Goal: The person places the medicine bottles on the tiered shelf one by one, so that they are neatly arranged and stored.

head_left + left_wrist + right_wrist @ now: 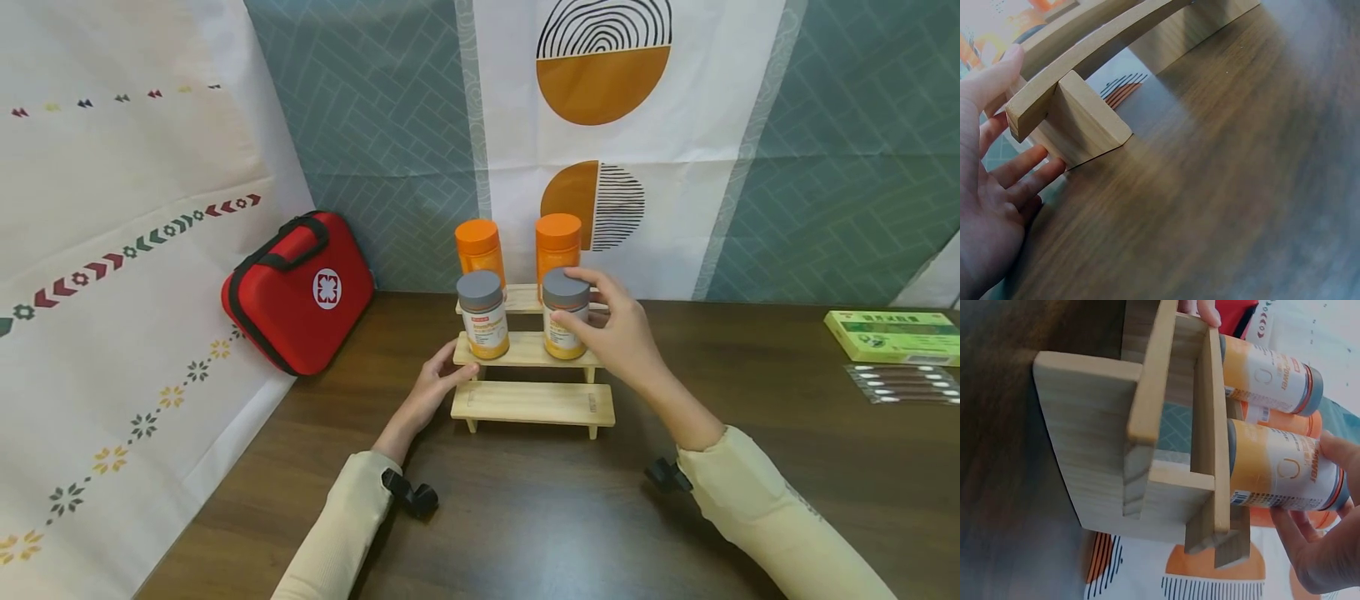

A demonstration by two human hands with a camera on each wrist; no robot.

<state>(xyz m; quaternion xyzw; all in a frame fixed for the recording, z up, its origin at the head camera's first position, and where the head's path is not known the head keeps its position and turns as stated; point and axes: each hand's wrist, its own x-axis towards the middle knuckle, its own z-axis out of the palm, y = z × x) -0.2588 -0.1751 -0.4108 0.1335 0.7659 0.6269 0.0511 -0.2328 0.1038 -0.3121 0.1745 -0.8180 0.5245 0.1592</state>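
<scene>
A three-tier pale wooden rack (532,402) stands on the table. Two supplement jars with grey lids are on its middle tier, a left jar (486,323) and a right jar (564,287). My right hand (626,333) grips the right jar, thumb on its near side and fingers around the far side. In the right wrist view this jar (1272,464) is upright with its base at the tier. My left hand (991,206) holds the left end of the rack, thumb over the tier's edge and fingers beside the leg. The lowest tier bears nothing.
Two bottles with orange caps, one at left (477,240) and one at right (558,233), stand on the top tier. A red first-aid case (300,292) leans at the back left. A green box (892,336) and a pack of swabs (903,384) lie at the far right.
</scene>
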